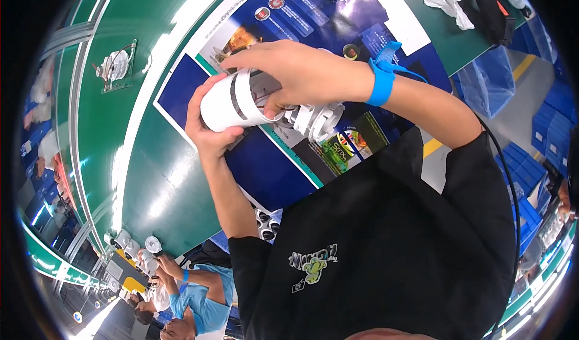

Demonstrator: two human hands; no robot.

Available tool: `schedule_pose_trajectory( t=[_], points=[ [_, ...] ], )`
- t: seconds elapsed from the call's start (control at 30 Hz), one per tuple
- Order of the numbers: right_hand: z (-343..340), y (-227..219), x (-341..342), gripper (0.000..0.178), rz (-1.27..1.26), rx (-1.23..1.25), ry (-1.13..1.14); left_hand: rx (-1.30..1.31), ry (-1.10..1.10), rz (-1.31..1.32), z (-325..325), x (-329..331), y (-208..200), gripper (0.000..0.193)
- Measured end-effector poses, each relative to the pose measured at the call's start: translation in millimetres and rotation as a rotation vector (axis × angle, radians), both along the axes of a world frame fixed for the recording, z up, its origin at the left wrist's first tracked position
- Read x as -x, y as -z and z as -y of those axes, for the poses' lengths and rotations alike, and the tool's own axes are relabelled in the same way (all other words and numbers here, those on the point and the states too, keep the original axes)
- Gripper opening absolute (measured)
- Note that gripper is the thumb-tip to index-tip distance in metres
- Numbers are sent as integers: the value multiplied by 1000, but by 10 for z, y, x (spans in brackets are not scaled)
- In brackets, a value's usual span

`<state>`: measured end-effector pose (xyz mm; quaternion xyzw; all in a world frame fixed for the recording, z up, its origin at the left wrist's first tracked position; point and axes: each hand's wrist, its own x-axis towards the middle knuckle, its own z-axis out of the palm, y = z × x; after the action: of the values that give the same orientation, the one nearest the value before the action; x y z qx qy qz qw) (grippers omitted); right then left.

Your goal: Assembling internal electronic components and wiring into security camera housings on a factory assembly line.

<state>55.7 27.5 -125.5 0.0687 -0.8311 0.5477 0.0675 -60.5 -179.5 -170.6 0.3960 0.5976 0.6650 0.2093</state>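
Note:
A white cylindrical plastic housing [218, 106] with slots around its side is tilted in front of me, its open end facing right. My left hand [204, 123] wraps around the closed end, thumb along the near side. My right hand [295, 71] curls over the open end; its fingers reach along the top, and its thumb bends in at the opening, where thin wires show. Just outside the opening, below my right hand, is a white plastic mechanism [316, 121] with round parts. A blue wrist strap [382, 79] with a cord circles my right wrist.
Printed blue cardboard [256, 159] covers the green bench [166, 189] beneath my hands. A white round assembly [117, 66] sits on the far left green surface. Crumpled white plastic [445, 1] lies at the top right. A co-worker in blue [205, 298] handles white parts at lower left.

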Motion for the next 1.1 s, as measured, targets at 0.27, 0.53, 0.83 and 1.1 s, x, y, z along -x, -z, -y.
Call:
schedule_pose_trajectory(
  t=[0.27, 0.53, 0.83, 1.1],
  points=[
    [-17, 78, -80, 80, -36, 115, -28, -17, 4, -13, -67, -38, 26, 91],
    [-189, 121, -124, 78, -11, 186, -161, 24, 49, 43, -146, -72, 9, 96],
    [-176, 172, -148, 91, -72, 178, -190, 51, 20, 13, -195, -88, 1, 98],
    [-79, 118, -144, 97, -69, 175, -143, 22, -38, 28, -178, -155, 64, 97]
  ],
)
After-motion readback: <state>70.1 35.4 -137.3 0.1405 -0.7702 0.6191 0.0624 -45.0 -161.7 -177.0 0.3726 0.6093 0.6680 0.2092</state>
